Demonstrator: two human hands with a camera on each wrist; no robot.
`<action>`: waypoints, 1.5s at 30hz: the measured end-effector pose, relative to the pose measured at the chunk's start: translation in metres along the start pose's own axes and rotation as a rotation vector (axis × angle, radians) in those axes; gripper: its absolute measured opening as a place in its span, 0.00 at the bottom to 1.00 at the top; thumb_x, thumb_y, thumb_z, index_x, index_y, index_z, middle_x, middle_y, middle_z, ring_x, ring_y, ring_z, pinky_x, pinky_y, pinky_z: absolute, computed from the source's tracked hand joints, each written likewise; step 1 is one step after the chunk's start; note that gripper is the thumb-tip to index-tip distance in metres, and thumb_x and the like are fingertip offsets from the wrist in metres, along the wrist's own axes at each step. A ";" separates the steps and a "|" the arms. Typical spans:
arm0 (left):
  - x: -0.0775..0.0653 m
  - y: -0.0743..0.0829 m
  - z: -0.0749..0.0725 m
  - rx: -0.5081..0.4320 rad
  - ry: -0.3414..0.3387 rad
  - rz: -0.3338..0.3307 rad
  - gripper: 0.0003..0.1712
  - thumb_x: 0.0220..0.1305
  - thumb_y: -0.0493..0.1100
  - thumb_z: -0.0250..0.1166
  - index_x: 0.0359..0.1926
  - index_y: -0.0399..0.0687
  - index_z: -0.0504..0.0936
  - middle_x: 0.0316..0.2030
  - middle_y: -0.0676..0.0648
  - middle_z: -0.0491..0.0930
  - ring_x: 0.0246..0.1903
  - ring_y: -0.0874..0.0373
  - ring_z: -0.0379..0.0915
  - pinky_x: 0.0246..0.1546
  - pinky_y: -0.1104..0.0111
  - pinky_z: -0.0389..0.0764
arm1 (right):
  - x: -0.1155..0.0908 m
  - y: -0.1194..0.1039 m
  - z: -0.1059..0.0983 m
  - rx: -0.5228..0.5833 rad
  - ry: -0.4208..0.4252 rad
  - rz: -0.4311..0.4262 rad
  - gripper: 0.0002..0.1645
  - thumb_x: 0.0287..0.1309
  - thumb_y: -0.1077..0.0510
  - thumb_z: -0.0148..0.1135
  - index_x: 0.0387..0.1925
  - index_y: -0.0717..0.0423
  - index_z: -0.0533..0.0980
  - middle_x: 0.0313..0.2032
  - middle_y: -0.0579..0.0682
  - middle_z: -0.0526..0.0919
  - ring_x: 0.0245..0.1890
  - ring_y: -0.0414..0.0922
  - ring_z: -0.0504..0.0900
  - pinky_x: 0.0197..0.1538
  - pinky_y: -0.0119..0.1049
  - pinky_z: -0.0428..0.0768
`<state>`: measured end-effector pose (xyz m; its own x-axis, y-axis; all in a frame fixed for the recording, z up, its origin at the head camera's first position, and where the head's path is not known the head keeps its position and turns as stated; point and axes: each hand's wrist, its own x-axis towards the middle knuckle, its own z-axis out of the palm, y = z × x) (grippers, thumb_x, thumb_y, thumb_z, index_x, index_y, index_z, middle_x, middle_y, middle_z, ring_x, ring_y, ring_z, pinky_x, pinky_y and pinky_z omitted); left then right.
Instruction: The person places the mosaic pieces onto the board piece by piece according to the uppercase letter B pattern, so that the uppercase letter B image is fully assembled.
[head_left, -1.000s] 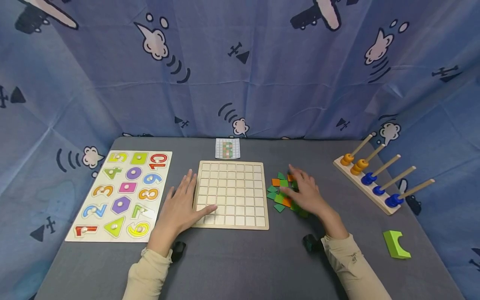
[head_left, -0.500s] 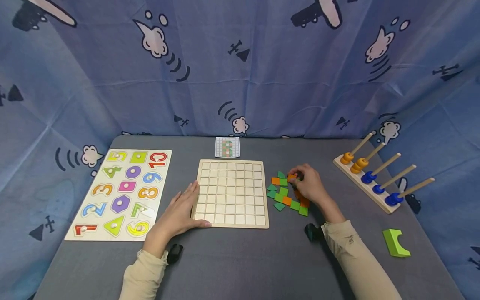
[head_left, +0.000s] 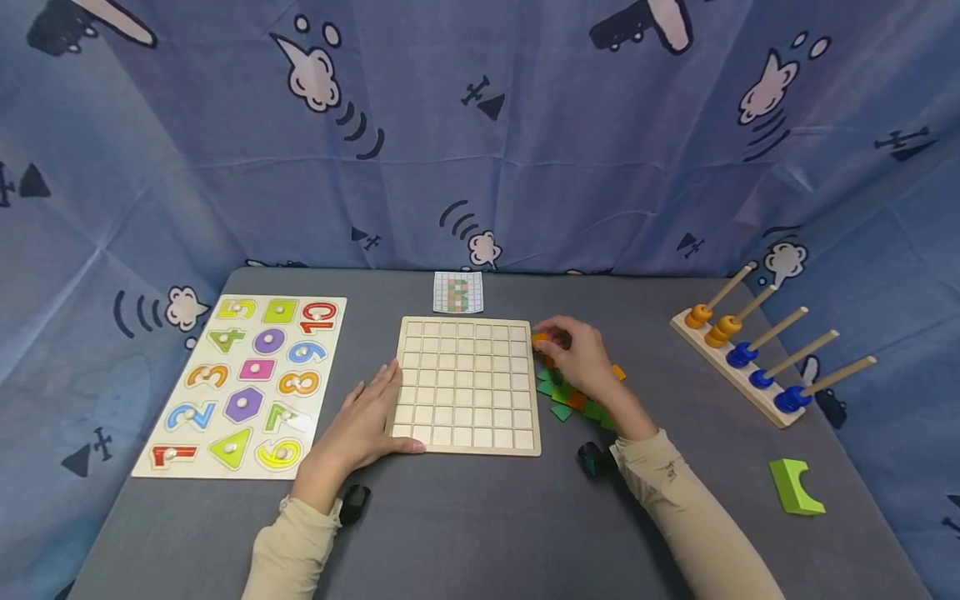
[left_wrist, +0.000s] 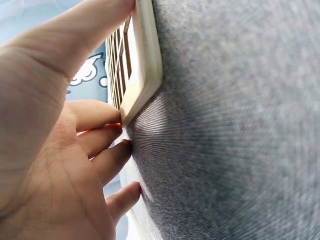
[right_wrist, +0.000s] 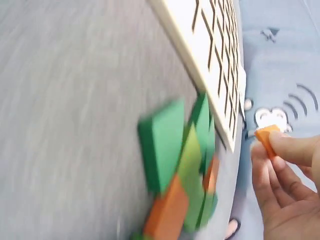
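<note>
A square wooden grid board (head_left: 471, 385) lies flat on the table. My left hand (head_left: 365, 423) rests along its left side with fingers fairly straight and the thumb at the near corner. In the left wrist view, the fingertips and thumb touch the edge of the board (left_wrist: 150, 50). Between thumb and fingers, my right hand (head_left: 587, 360) pinches a small orange tile (right_wrist: 268, 140), raised off the table near the board's far right corner. Below that hand is a loose pile of green and orange tiles (head_left: 561, 412), partly hidden by the hand and wrist.
A number and shape puzzle (head_left: 243, 404) lies at the left. Behind the grid board is a small pattern card (head_left: 458, 293). On the right stand a bead abacus (head_left: 738, 367) with upright pegs and a lime-green arched block (head_left: 797, 487). A printed curtain (head_left: 420, 142) hangs behind the table.
My right hand has picked up an orange tile from the pile and carried it left towards the board. My left thumb has slid off the grid squares onto the near edge.
</note>
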<state>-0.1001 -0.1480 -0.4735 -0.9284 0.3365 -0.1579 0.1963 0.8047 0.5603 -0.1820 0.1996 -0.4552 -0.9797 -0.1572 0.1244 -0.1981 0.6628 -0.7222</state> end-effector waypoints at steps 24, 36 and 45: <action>0.002 0.000 -0.001 0.023 -0.023 -0.019 0.74 0.51 0.61 0.84 0.83 0.30 0.50 0.85 0.37 0.44 0.85 0.39 0.42 0.84 0.40 0.46 | 0.036 -0.052 0.084 0.099 -0.132 0.034 0.05 0.67 0.61 0.72 0.43 0.56 0.89 0.40 0.53 0.92 0.42 0.49 0.89 0.51 0.44 0.87; 0.001 -0.001 0.000 0.027 -0.022 -0.020 0.74 0.51 0.61 0.84 0.82 0.30 0.50 0.85 0.37 0.45 0.85 0.39 0.43 0.83 0.39 0.47 | 0.047 -0.058 0.102 0.019 -0.137 0.054 0.07 0.68 0.59 0.72 0.45 0.53 0.91 0.44 0.51 0.90 0.42 0.47 0.87 0.46 0.41 0.86; 0.002 -0.002 0.000 0.041 -0.022 -0.021 0.74 0.51 0.61 0.84 0.83 0.30 0.50 0.85 0.36 0.45 0.85 0.39 0.43 0.83 0.40 0.48 | 0.047 -0.064 0.100 -0.121 -0.154 0.054 0.09 0.67 0.54 0.73 0.44 0.52 0.92 0.57 0.50 0.82 0.57 0.50 0.80 0.55 0.48 0.84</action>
<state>-0.1023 -0.1487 -0.4753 -0.9252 0.3297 -0.1876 0.1903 0.8311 0.5225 -0.2126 0.0767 -0.4713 -0.9744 -0.2234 -0.0244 -0.1571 0.7547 -0.6370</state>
